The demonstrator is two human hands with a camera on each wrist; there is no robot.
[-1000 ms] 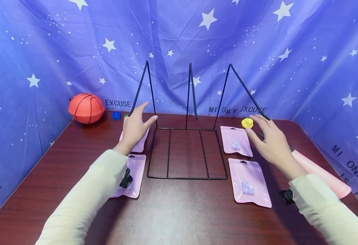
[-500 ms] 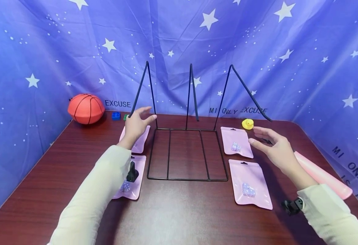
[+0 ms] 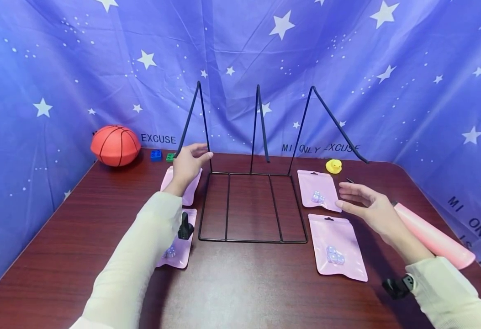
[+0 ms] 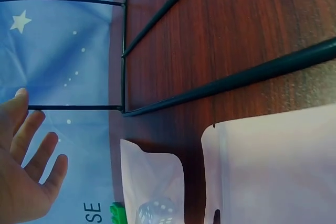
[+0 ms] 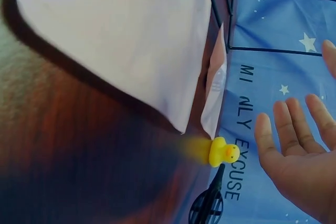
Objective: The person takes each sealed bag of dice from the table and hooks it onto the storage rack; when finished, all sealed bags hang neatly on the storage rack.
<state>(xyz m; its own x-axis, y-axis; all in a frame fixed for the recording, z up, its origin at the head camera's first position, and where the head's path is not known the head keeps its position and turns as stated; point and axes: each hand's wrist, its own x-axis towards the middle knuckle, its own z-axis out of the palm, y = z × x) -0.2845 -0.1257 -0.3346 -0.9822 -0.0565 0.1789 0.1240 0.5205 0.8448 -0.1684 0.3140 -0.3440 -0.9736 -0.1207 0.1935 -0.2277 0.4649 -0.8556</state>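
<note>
A black wire rack (image 3: pixel 252 241) with three tall bent prongs stands mid-table. My left hand (image 3: pixel 188 164) is at its left upright, fingers loosely bent; in the left wrist view its fingertips are right by the rod (image 4: pixel 79 107). Beneath that hand lies a pink zip bag (image 3: pixel 191 187), partly covered by it. Another pink bag (image 3: pixel 180 260) with dice is half hidden by the left sleeve. My right hand (image 3: pixel 373 210) hovers with relaxed fingers, holding nothing, right of two pink dice bags, the far one (image 3: pixel 318 180) and the near one (image 3: pixel 335 230).
A yellow rubber duck (image 3: pixel 333 166) sits behind the right hand. A pink tapered object (image 3: pixel 433 235) lies at the right, partly behind the forearm. A red basketball-patterned ball (image 3: pixel 116 145), a blue block (image 3: pixel 155 155) and a green block (image 3: pixel 171 157) are at the back left. A starry curtain (image 3: pixel 232 36) surrounds the table.
My right hand has drawn back from the right prong's tip and duck, toward me and slightly right. My left hand has shifted slightly right and down, closer to the left upright.
</note>
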